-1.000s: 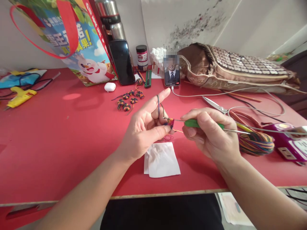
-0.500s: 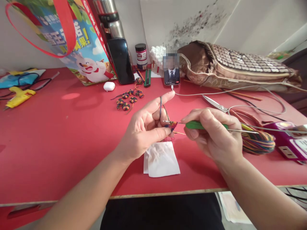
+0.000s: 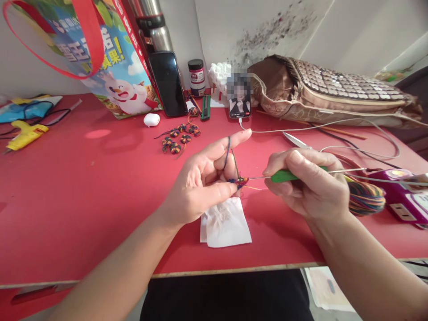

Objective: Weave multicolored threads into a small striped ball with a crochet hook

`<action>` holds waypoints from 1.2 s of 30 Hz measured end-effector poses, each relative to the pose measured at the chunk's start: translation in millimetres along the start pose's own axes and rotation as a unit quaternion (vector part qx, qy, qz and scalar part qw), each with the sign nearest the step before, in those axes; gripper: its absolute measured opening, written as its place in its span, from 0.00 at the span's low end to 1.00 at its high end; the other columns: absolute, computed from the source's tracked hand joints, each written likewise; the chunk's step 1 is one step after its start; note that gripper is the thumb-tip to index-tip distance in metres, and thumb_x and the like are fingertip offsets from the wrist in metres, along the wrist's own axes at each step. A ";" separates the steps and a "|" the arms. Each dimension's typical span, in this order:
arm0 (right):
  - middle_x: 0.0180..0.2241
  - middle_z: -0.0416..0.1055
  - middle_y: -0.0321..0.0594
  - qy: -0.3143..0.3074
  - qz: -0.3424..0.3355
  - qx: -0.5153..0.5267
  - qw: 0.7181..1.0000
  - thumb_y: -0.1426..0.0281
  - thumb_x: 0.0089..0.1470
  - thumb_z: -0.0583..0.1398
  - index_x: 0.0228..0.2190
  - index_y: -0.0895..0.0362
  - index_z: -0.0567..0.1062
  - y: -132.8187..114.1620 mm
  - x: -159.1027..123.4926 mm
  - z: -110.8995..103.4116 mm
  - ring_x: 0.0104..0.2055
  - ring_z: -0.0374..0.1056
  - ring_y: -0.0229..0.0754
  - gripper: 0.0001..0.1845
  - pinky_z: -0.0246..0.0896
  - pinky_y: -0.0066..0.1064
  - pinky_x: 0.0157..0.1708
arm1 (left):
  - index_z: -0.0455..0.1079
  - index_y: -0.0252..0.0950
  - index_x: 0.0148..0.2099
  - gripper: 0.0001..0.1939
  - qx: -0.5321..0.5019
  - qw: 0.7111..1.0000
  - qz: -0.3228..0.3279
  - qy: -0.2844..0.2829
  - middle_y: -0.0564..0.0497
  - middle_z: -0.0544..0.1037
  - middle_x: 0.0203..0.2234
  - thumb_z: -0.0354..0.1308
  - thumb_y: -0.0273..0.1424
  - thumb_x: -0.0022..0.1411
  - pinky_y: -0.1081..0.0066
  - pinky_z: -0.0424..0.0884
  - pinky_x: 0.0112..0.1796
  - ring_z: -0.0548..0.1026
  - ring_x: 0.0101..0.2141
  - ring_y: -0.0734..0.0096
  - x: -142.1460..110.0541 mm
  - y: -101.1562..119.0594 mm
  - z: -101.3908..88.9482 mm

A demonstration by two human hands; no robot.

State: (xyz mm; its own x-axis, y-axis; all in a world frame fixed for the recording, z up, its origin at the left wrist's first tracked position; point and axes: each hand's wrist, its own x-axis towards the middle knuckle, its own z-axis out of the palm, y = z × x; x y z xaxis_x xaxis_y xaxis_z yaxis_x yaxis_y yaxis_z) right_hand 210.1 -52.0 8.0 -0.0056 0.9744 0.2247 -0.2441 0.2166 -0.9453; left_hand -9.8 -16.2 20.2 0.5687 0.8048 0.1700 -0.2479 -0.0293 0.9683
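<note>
Broadly, with the crocheted piece [image 3: 243,182] taken as the clock's centre, everything is carried by a red table [image 3: 100,214]. Between ten and eleven o'clock, a printed bag [image 3: 130,89] is stood upright; between one and two, a sequinned bag [image 3: 344,91] is laid near the wall [image 3: 267,26]. At three o'clock, a green-handled hook [image 3: 284,176] is gripped by the right hand [image 3: 312,185], its thumb and fingers closed together round the handle. At nine, the piece is pinched between the thumb and bent fingers of the left hand [image 3: 195,187], whose index finger is held out apart and crossed by a yarn strand [image 3: 228,149]. A dark phone [image 3: 167,84] is propped at eleven. Between six and seven, white square sheets [image 3: 229,227] are spread. Beyond the right hand, at three, a multicoloured yarn ball [image 3: 368,198] is partly hidden. At twelve, a lit phone [image 3: 240,104] is plugged into a pale cable [image 3: 284,130]. The piece itself is held above the table and is reached by the hook's shaft. Small round motifs [image 3: 174,148] are gathered at ten.
</note>
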 end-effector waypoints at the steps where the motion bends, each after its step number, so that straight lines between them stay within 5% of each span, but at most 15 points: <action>1: 0.16 0.62 0.31 -0.005 -0.001 0.004 1.000 0.57 0.65 0.71 0.30 0.55 0.89 0.1 -0.1 -0.4 0.14 0.47 0.30 0.17 0.44 0.28 0.13 | 0.79 0.49 0.67 0.34 0.005 1.000 -0.001 0.000 0.55 0.71 0.27 0.67 0.23 0.60 0.70 0.72 0.29 0.71 0.28 0.72 -0.1 -0.1 -0.3; 9: 0.16 0.67 0.33 -0.024 -0.013 -0.021 0.999 0.58 0.66 0.71 0.29 0.58 0.88 -1.8 1.0 -4.2 0.14 0.50 0.29 0.18 0.39 0.27 0.13 | 0.79 0.49 0.68 0.35 0.024 1.000 -0.007 -0.006 0.56 0.68 0.28 0.65 0.21 0.60 0.72 0.67 0.27 0.66 0.28 0.74 -1.0 2.5 -0.3; 18: 0.18 0.69 0.35 0.018 0.000 -0.070 0.997 0.60 0.66 0.72 0.32 0.55 0.91 -8.1 -5.9 -2.4 0.17 0.56 0.33 0.14 0.48 0.29 0.15 | 0.78 0.49 0.69 0.36 0.080 0.997 0.004 -0.006 0.56 0.65 0.27 0.64 0.20 0.61 0.70 0.60 0.27 0.63 0.28 0.72 0.1 4.3 3.9; 25: 0.21 0.73 0.35 -0.014 -0.064 -0.129 0.989 0.65 0.70 0.68 0.33 0.51 0.91 -8.5 -7.3 -1.5 0.19 0.61 0.35 0.12 0.58 0.32 0.20 | 0.78 0.48 0.68 0.36 0.145 0.989 0.021 0.002 0.56 0.64 0.27 0.62 0.18 0.60 0.69 0.59 0.28 0.60 0.28 0.72 -2.6 2.6 4.7; 36: 0.25 0.78 0.41 -0.098 -0.246 -0.415 0.870 0.71 0.70 0.62 0.31 0.52 0.83 -5.9 -5.0 1.3 0.24 0.70 0.40 0.14 0.63 0.32 0.24 | 0.71 0.42 0.74 0.38 0.223 0.967 0.040 0.118 0.58 0.70 0.29 0.62 0.18 0.63 0.70 0.59 0.24 0.59 0.23 0.77 -2.2 -22.3 13.3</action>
State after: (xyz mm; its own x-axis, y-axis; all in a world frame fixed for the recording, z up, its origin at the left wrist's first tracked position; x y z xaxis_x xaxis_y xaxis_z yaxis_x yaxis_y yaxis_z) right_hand 210.3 -58.2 12.8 -0.2833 0.7402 0.6098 0.5213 0.6526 -0.5499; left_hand 4.9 -25.1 0.7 0.3535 0.9009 0.2518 0.1101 -0.3074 0.9452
